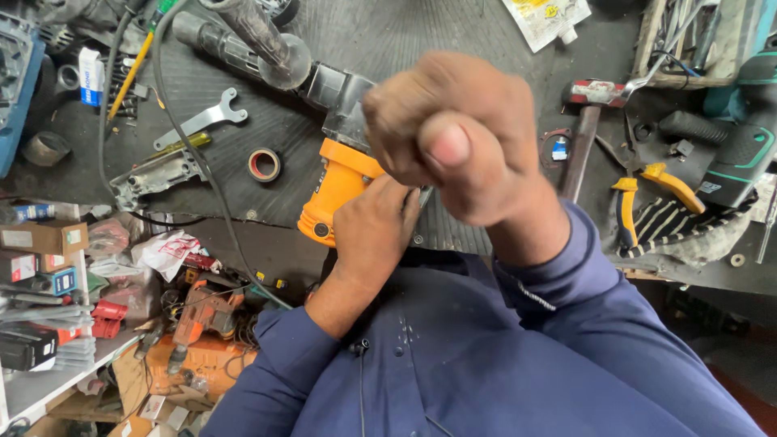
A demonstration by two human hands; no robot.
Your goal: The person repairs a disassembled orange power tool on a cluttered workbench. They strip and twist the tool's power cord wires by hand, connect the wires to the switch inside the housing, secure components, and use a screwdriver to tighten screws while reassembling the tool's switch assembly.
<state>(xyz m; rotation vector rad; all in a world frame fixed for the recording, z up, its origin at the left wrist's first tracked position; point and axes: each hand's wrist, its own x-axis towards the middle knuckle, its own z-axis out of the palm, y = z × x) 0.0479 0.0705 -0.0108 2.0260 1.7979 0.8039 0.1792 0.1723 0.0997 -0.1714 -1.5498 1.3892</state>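
We're pinning the orange tool (336,190) at the surface (453,32) edge with our left hand (374,231), right hand (453,133) fisted tight (can't tell around what), so it's probably risking sliding off.

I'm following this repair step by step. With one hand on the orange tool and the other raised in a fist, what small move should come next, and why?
Probably lower the clenched right hand back to the orange power tool body. It is lifted close to the camera and blocks the view of the work, while the left hand alone steadies the tool on the black ribbed rubber mat. Whether the fist holds anything cannot be seen.
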